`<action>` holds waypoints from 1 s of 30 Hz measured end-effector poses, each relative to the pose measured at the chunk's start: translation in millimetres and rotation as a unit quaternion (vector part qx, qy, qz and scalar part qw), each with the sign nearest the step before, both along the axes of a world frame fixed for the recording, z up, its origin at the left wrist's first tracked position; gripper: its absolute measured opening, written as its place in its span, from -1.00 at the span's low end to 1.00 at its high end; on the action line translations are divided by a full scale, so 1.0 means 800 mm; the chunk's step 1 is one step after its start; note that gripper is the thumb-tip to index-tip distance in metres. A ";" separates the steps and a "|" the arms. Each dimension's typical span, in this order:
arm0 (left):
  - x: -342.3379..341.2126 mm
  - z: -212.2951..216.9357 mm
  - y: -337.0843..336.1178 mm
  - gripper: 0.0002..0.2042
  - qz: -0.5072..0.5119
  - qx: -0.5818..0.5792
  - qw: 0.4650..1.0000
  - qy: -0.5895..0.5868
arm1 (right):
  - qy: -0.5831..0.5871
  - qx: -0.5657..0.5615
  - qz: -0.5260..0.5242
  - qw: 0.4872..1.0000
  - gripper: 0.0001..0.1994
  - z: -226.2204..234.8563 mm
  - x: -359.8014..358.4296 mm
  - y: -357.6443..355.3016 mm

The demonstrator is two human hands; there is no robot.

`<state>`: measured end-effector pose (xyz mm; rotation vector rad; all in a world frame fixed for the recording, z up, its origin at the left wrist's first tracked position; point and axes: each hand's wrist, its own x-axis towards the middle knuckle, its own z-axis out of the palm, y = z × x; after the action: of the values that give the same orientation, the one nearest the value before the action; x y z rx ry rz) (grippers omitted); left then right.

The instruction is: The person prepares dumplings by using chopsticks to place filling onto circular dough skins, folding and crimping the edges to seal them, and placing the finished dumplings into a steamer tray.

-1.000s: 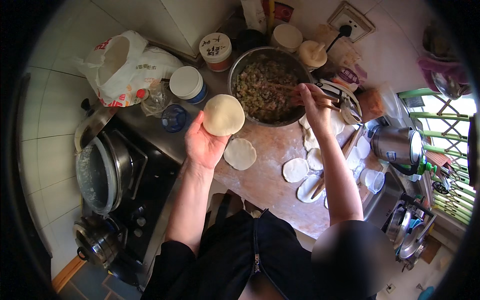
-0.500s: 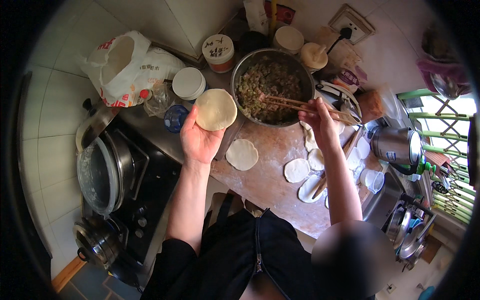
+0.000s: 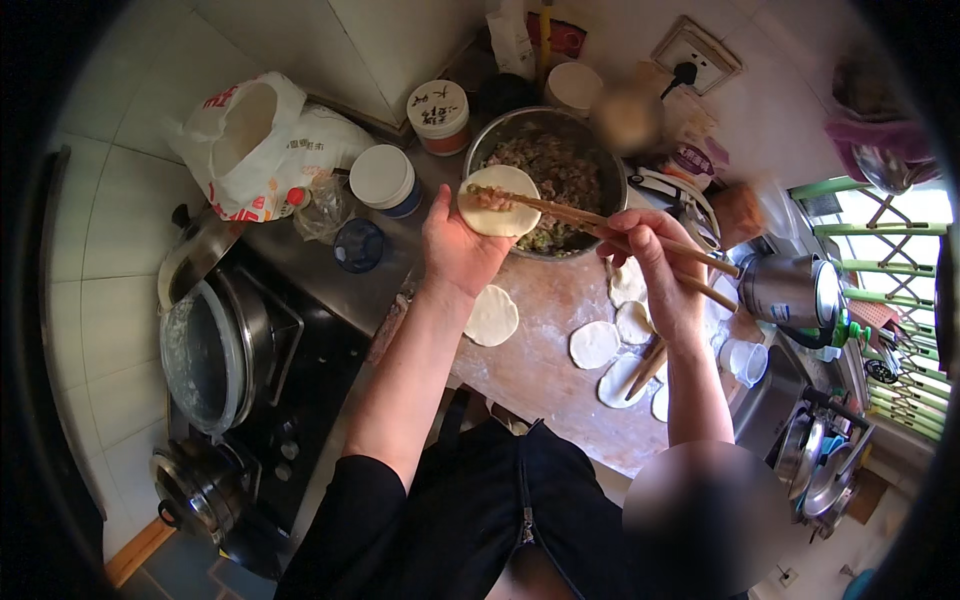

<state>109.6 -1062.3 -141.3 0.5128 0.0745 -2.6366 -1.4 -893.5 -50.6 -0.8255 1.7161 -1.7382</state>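
A floured wooden board (image 3: 560, 350) fills the middle of the counter, with a black stove (image 3: 300, 400) and a lidded pot (image 3: 205, 350) to its left. At the board's far edge stands a steel mixing bowl (image 3: 500, 135) of minced filling (image 3: 560, 170). A white plastic bag (image 3: 260, 140) lies far left, with lidded jars beside it. Several flat round wrappers (image 3: 595, 343) lie on the board, and a rolling pin (image 3: 648, 365) lies among them on the right.

The left hand (image 3: 455, 245) is raised over the near rim of the bowl, palm up, fingers held together and cupped under a round dumpling wrapper (image 3: 500, 200), which lies flat on the fingertips. The right hand (image 3: 650, 255) hovers over the right part of the board, fingers curled and pinching a pair of chopsticks (image 3: 600, 222). Their long axis runs from near right to far left, tips pointing left and resting on the wrapper's far edge with a bit of filling on them; the back ends stick out past the hand to the right.

Half a second earlier the wrapper was bare and held left of the bowl, and the chopstick tips were down in the filling; now the wrapper has moved right to the bowl and the tips have come across onto it.
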 end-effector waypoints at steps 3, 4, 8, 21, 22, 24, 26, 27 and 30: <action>-0.003 -0.004 0.006 -0.45 0.006 -0.006 1.000 0.009 | 0.067 -0.001 -0.010 0.998 -0.74 0.011 0.002 0.007; -0.003 -0.004 0.006 -0.47 0.002 -0.012 1.000 0.004 | 0.061 -0.015 -0.019 0.998 -0.74 0.017 0.003 0.011; 0.003 0.000 -0.002 -0.54 0.026 -0.025 0.997 -0.066 | 0.005 -0.058 -0.096 0.994 -0.73 0.005 -0.013 0.015; 0.065 -0.007 -0.021 -0.59 0.105 -0.047 0.985 -0.131 | -0.185 0.033 -0.131 0.973 -0.67 -0.131 -0.040 -0.028; 0.065 -0.007 -0.020 -0.59 0.105 -0.047 0.985 -0.131 | -0.213 0.020 -0.136 0.967 -0.67 -0.133 -0.039 -0.023; 0.063 -0.007 -0.019 -0.59 0.107 -0.051 0.984 -0.132 | -0.246 0.007 -0.141 0.959 -0.68 -0.135 -0.038 -0.016; 0.060 -0.008 -0.022 -0.60 0.107 -0.062 0.983 -0.133 | -0.263 -0.002 -0.132 0.956 -0.66 -0.138 -0.036 -0.013; 0.059 -0.008 -0.025 -0.60 0.111 -0.069 0.983 -0.129 | -0.262 0.001 -0.127 0.957 -0.66 -0.139 -0.035 -0.012; 0.060 -0.009 -0.030 -0.60 0.118 -0.083 0.981 -0.131 | -0.283 0.002 -0.122 0.951 -0.67 -0.133 -0.026 -0.014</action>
<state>157.3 -1086.4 -148.6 0.7400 -0.1564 -2.3001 -22.3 -904.7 -156.8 -0.0803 1.4602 -1.8902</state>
